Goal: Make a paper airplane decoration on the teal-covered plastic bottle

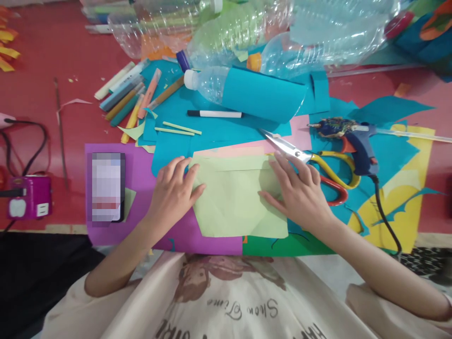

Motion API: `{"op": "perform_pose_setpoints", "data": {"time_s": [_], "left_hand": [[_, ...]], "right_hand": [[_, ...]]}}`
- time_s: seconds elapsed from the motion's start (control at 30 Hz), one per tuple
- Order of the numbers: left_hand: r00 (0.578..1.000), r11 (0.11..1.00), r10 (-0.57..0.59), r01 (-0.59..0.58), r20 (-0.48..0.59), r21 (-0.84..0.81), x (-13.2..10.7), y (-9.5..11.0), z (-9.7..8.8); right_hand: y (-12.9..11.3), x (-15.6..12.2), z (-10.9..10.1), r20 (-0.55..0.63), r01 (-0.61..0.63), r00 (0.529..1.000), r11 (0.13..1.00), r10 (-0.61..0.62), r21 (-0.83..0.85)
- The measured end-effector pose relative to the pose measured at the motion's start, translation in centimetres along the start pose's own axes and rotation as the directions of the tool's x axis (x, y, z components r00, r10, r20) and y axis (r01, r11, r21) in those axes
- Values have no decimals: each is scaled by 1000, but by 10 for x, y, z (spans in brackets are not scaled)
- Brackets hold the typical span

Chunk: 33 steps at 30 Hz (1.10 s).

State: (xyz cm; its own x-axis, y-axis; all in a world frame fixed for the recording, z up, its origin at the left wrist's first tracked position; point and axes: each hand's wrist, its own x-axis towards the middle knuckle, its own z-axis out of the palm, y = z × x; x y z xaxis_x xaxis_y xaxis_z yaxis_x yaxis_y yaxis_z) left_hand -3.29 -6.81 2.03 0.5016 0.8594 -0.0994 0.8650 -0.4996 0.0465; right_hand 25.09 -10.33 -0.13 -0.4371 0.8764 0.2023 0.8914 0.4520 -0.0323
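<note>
A folded pale green sheet of paper [233, 197] lies in front of me on purple paper [141, 174]. My left hand [173, 193] rests flat on the sheet's left edge, fingers spread. On the sheet's right part my right hand [300, 188] presses down with its fingers stretched out. Neither hand holds anything. Scissors [318, 165] with yellow and red handles lie just beyond my right hand.
A blue glue gun [353, 136] with a black cord lies at the right. A plastic bottle wrapped in teal paper [254, 94] lies behind, with more clear bottles [282, 33], markers [127, 94], a black pen [213, 114], a phone [106, 187] and a magenta power strip [30, 197].
</note>
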Motion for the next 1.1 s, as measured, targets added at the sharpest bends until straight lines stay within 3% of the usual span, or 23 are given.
{"op": "perform_pose_setpoints", "data": {"time_s": [0.17, 0.37, 0.47, 0.57, 0.63, 0.7, 0.73, 0.8, 0.87, 0.93, 1.0, 1.1], "left_hand": [[996, 995, 77, -80, -41, -67, 21, 6, -5], [983, 980, 184, -182, 17, -83, 49, 24, -5], [988, 986, 135, -127, 71, -104, 58, 26, -12], [991, 955, -39, 74, 127, -287, 64, 12, -16], [970, 825, -161, 234, 184, -515, 65, -7, -13], [928, 555, -309, 352, 207, -754, 67, -29, -6], [899, 394, -399, 345, 179, -852, 67, -39, -2], [835, 131, -541, 202, 100, -971, 69, -52, 4], [805, 0, -589, 94, 76, -996, 71, -55, 6], [828, -100, -547, 81, 123, -992, 74, -48, 6], [870, -174, -448, 142, 207, -974, 77, -34, 4], [908, -206, -355, 158, 224, -966, 80, -12, 5]], "right_hand": [[4, 13, 7, -32, -8, 999, 998, 10, 60], [16, 35, 12, -123, 44, 992, 996, -33, 83], [16, 41, -2, -195, 55, 980, 989, -27, 137], [17, 40, -22, -189, -49, 979, 985, 81, 167], [22, 33, -34, -177, -133, 971, 980, 159, 150], [32, 21, -40, -238, -178, 951, 978, 200, 110], [37, 13, -41, -234, -190, 950, 978, 206, 88], [46, -4, -40, -146, -209, 965, 974, 219, 85], [51, -20, -36, -32, -246, 968, 968, 248, 59], [52, -32, -32, 76, -255, 964, 967, 254, 14], [50, -38, -27, 125, -249, 960, 968, 251, -33], [49, -38, -20, 76, -245, 965, 966, 251, -83]]}}
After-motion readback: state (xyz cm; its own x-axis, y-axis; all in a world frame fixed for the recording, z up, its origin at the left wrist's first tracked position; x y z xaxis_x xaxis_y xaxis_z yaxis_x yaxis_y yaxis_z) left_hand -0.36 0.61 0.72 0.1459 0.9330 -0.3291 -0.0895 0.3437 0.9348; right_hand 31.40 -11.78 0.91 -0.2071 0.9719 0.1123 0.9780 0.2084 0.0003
